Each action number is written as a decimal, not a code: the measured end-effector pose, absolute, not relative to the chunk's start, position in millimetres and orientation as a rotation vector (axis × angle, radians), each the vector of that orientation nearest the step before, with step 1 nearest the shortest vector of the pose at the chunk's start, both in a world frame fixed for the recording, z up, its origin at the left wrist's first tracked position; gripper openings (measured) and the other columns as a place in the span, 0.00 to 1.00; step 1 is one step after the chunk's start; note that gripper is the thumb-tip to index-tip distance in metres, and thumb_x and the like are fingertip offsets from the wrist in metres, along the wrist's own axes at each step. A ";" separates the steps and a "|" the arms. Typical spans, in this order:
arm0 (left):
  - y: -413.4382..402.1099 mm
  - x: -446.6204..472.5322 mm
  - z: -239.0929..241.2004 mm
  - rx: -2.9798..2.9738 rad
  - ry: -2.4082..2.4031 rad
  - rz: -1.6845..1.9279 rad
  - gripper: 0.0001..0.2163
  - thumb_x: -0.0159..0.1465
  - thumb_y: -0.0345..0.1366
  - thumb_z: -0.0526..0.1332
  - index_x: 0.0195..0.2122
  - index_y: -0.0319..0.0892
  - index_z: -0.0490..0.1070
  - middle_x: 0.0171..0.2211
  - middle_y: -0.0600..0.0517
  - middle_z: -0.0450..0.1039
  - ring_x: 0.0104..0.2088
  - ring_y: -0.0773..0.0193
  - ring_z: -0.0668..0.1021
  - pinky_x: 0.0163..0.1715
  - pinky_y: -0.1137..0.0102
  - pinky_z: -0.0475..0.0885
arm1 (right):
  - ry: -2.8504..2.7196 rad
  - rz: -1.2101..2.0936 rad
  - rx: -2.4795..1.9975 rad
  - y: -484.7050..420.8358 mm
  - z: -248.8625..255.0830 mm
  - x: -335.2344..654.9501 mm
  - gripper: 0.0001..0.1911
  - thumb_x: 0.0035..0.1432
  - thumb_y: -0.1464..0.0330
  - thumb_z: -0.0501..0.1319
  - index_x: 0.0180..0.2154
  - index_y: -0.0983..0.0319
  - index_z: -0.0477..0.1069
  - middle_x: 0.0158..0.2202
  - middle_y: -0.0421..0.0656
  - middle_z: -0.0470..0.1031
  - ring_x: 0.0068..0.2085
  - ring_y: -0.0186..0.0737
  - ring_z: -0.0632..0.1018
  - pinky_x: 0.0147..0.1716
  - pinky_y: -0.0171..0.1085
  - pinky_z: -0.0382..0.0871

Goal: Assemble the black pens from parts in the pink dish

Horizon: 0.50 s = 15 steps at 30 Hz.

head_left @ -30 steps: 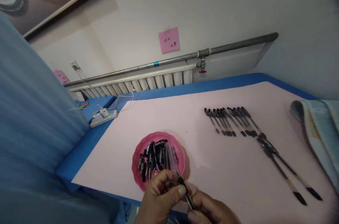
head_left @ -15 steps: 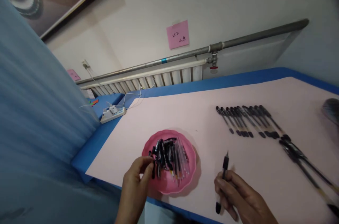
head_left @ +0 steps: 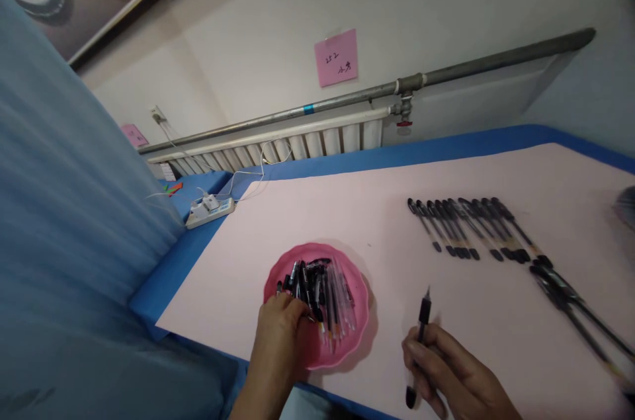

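Note:
My right hand point(head_left: 446, 367) holds a gel pen point(head_left: 424, 309) between thumb and fingers, with its bare tip pointing up and its dark end down, above the pink sheet. My left hand point(head_left: 281, 327) reaches into the pink scalloped plate point(head_left: 364, 301) with its fingers curled down at the left side of the pile. Its fingertips are hidden, so what they grip does not show. In the plate lie black pen caps point(head_left: 306, 284) and several thin clear pen parts with yellowish ends point(head_left: 342, 301).
A row of capped pens point(head_left: 461, 228) lies at the right on the pink sheet point(head_left: 297, 208). More pens point(head_left: 570, 301) lie nearer the right edge. A white power strip point(head_left: 211, 211) with cables sits at the left edge. A blue curtain point(head_left: 74, 208) hangs at the left.
My left hand has moved right and farther into the plate, covering the caps at its left side. My right hand still holds the pen in nearly the same place.

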<state>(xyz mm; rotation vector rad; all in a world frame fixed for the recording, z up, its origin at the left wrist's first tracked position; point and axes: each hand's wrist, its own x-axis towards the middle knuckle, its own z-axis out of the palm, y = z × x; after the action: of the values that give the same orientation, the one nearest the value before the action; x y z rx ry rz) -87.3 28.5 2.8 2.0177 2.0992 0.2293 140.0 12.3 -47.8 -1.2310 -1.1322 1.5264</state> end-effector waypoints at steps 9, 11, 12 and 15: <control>43.3 -77.1 2.3 2.068 2.110 -0.005 0.10 0.57 0.27 0.55 0.31 0.39 0.78 0.35 0.43 0.78 0.41 0.47 0.76 0.39 0.58 0.64 | -1.084 1.510 -1.178 11.6 -49.2 136.4 0.23 0.54 0.47 0.57 0.27 0.61 0.66 0.16 0.33 0.63 0.17 0.30 0.62 0.15 0.31 0.54; 44.1 -77.6 2.9 2.085 2.103 -0.053 0.11 0.58 0.28 0.55 0.31 0.41 0.78 0.35 0.44 0.78 0.41 0.48 0.76 0.39 0.59 0.64 | -1.090 1.494 -1.189 11.4 -49.5 136.5 0.23 0.54 0.46 0.57 0.27 0.61 0.66 0.16 0.34 0.64 0.17 0.31 0.63 0.15 0.31 0.55; 44.3 -78.1 2.9 2.093 2.098 -0.072 0.11 0.58 0.28 0.55 0.32 0.42 0.78 0.36 0.45 0.78 0.41 0.49 0.76 0.39 0.59 0.64 | -1.094 1.488 -1.197 11.5 -49.9 136.7 0.23 0.54 0.46 0.57 0.27 0.60 0.66 0.16 0.33 0.64 0.17 0.31 0.63 0.15 0.31 0.55; 44.3 -80.4 2.1 2.109 2.096 -0.106 0.10 0.60 0.31 0.56 0.33 0.44 0.78 0.36 0.47 0.78 0.42 0.51 0.76 0.39 0.61 0.64 | -1.097 1.497 -1.205 12.0 -51.5 137.1 0.23 0.54 0.46 0.57 0.26 0.60 0.66 0.15 0.33 0.63 0.17 0.30 0.61 0.15 0.31 0.54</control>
<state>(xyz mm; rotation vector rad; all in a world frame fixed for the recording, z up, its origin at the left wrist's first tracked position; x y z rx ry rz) -80.4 44.3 2.1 2.1087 2.0963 -0.1062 137.1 12.0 -51.5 -1.2051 -1.0970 1.4970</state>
